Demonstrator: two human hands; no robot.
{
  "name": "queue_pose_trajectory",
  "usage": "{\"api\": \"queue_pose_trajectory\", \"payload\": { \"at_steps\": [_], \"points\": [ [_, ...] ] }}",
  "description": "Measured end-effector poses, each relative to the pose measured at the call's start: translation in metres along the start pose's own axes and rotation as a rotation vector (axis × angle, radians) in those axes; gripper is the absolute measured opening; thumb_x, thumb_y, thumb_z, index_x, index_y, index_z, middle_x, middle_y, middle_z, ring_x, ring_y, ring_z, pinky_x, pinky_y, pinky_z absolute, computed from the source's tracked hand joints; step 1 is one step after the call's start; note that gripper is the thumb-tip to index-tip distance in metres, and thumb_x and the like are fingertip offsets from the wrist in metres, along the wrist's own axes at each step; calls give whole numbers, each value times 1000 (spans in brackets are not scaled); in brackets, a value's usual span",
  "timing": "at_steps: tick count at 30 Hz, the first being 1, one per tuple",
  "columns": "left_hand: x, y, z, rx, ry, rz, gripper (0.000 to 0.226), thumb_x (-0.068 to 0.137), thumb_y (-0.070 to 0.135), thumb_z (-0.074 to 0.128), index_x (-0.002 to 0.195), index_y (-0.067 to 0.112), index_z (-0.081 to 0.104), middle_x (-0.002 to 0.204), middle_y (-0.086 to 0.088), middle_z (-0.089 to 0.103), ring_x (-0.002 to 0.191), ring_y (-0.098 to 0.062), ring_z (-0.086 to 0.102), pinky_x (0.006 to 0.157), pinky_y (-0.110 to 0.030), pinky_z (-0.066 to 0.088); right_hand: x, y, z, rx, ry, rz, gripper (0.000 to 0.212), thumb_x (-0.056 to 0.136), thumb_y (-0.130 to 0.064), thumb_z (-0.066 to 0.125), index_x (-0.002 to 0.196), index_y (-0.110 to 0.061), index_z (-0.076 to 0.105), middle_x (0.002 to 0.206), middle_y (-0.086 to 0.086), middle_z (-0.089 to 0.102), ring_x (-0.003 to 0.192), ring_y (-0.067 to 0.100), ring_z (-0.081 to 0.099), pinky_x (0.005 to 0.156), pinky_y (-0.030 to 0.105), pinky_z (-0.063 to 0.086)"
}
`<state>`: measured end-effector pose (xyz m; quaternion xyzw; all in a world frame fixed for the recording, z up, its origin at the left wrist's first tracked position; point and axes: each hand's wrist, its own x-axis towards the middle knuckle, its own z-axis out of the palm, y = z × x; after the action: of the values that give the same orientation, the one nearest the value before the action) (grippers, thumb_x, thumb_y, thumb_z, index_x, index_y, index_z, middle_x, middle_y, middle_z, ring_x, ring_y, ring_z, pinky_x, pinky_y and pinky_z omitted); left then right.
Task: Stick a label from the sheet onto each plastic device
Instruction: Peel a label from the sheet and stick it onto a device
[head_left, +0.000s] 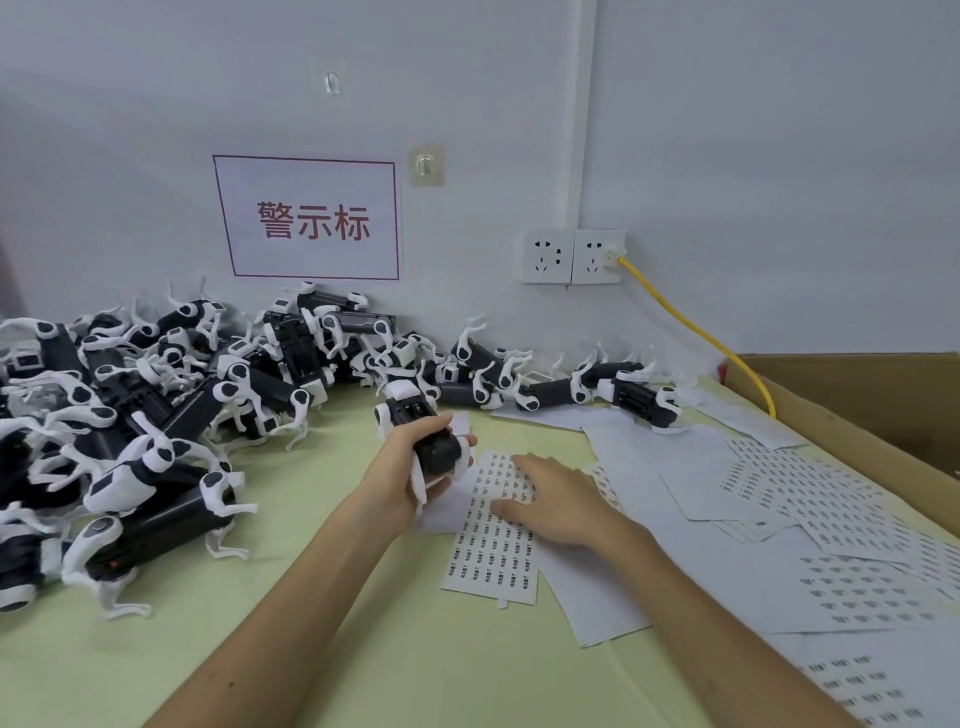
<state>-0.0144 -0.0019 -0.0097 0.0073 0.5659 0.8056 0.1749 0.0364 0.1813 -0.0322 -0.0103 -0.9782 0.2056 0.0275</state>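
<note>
Black plastic device (415, 413) with white curved legs — grip of the left hand (408, 470) clamped round its body. On the label sheet (488, 556) the right hand (556, 506) lies flat, fingers loose.

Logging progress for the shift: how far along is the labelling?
Done: unclear; stuck labels would be too small to see, though blank sheets lie about. In hand: the left hand grips one device, the right hand rests on the label sheet. Left: possibly the big pile; more printed sheets lie alongside.
</note>
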Motion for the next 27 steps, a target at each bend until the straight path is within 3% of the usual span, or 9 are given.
{"api": "queue_pose_trajectory", "payload": {
  "at_steps": [3, 7, 10, 13, 18, 22, 27],
  "points": [
    [0, 1, -1, -17, -5, -4, 17, 89, 24, 71, 96, 14, 60, 104, -9, 76, 94, -22, 67, 90, -35, 46, 1, 4, 2, 81, 14, 17, 77, 93, -51, 63, 155, -24, 28, 158, 0, 37, 143, 23, 37, 115, 42, 31],
    [-3, 2, -2, -34, -106, -48, 15, 87, 21, 73, 86, 10, 64, 90, -11, 71, 87, -22, 70, 81, -35, 58, 2, 5, 2, 156, 81, 23, 72, 90, -39, 71, 152, -25, 36, 149, 1, 49, 134, 20, 47, 105, 35, 39],
    [-3, 1, -1, -28, -122, -53, 18, 86, 24, 75, 83, 9, 64, 93, -14, 71, 104, -26, 68, 101, -47, 53, 3, 4, 2, 184, 131, 29, 68, 86, -35, 76, 146, -26, 45, 140, -1, 57, 127, 17, 53, 97, 28, 39],
    [-3, 3, 0, -10, -138, -59, 22, 83, 29, 78, 82, 11, 64, 96, -14, 70, 99, -23, 70, 86, -42, 55, 2, 5, 1, 182, 179, 26, 60, 84, -31, 78, 139, -26, 54, 134, -4, 62, 124, 14, 56, 98, 27, 41],
    [-6, 4, 0, 29, -162, -65, 32, 70, 34, 82, 84, 12, 65, 93, -12, 69, 96, -25, 69, 103, -48, 50, 0, 2, -2, 211, 284, 6, 46, 86, -30, 74, 131, -27, 63, 130, -9, 65, 120, 12, 59, 97, 27, 45],
    [-10, 4, 2, 30, -232, -89, 26, 72, 35, 80, 77, 13, 66, 80, -9, 63, 73, -25, 64, 89, -43, 50, 0, -2, -8, 269, 403, 2, 42, 89, -35, 71, 130, -28, 64, 127, -11, 67, 117, 11, 61, 96, 27, 47],
    [-12, 4, 2, 52, -326, -64, 23, 77, 36, 78, 76, 14, 71, 87, -7, 64, 76, -21, 63, 79, -36, 52, -2, -2, -10, 298, 436, -28, 42, 90, -30, 71, 131, -23, 64, 132, -6, 63, 121, 14, 58, 105, 36, 45]
  ]
}}
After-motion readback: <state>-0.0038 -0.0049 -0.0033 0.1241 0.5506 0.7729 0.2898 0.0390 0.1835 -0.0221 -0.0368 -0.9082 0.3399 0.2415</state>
